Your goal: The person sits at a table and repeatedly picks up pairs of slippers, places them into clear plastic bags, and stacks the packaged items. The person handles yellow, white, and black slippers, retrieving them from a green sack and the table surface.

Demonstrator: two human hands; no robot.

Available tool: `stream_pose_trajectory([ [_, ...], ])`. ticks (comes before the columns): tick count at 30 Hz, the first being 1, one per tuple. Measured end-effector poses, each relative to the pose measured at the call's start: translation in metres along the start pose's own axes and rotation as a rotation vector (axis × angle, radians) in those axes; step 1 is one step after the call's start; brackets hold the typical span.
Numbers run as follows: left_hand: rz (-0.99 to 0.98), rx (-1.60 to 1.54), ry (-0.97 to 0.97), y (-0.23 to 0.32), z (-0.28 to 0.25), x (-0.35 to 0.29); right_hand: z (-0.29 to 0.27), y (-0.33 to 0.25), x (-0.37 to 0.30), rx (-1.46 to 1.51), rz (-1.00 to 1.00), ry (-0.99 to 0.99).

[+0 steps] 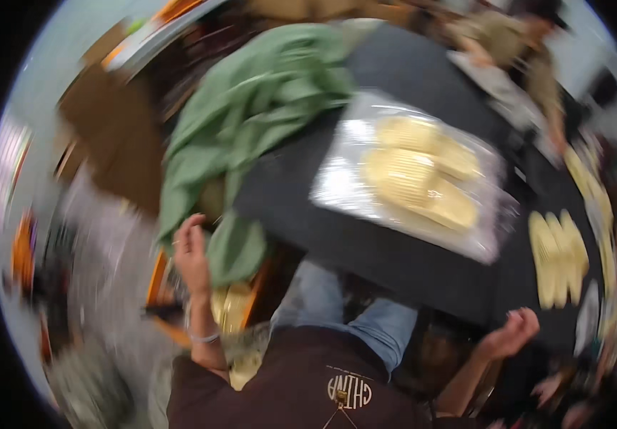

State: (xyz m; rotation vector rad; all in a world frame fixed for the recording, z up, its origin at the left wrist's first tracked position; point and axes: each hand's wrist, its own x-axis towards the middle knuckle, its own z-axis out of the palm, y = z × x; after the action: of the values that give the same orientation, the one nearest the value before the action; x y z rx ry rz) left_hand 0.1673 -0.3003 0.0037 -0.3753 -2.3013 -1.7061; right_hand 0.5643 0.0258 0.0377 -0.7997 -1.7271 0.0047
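Note:
My left hand is raised beside the edge of a green cloth, above an orange-edged crate. Its fingers are slightly bent and nothing shows in them. Off to the right, my right hand hangs by the table edge, loosely curled, with no object visible in it. Both hands are blurred. Away from both hands, a clear plastic bag lies on the black table. Stacks of pale yellow ribbed pieces show in the bag; their exact kind is unclear.
More pale yellow long pieces lie in a row at the table's right. Another person works at the far right with a whitish sheet. Brown cardboard stands at the left, beside crumpled clear plastic lower down.

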Motion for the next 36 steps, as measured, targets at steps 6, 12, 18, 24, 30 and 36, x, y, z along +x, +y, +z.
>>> stream_pose_trajectory([
  [6,-0.486,0.228,0.348,-0.183,-0.109,-0.151,0.051,0.015,0.04,0.365,-0.041,-0.284],
  [12,-0.587,0.61,0.681,-0.285,-0.219,-0.146,0.083,-0.065,0.073,0.562,-0.303,-0.383],
  [18,-0.979,0.959,0.53,-0.381,-0.309,-0.064,0.105,-0.039,0.078,0.312,0.066,-0.561],
  [24,-0.886,1.319,0.082,-0.454,-0.403,-0.057,0.122,-0.033,0.074,0.181,0.078,-0.56],
  [30,-1.028,0.981,-0.001,-0.465,-0.41,-0.033,0.126,-0.059,0.075,0.082,0.022,-0.638],
  [36,-0.936,1.212,0.331,-0.476,-0.387,-0.039,0.12,-0.064,0.071,0.027,0.005,-0.581],
])
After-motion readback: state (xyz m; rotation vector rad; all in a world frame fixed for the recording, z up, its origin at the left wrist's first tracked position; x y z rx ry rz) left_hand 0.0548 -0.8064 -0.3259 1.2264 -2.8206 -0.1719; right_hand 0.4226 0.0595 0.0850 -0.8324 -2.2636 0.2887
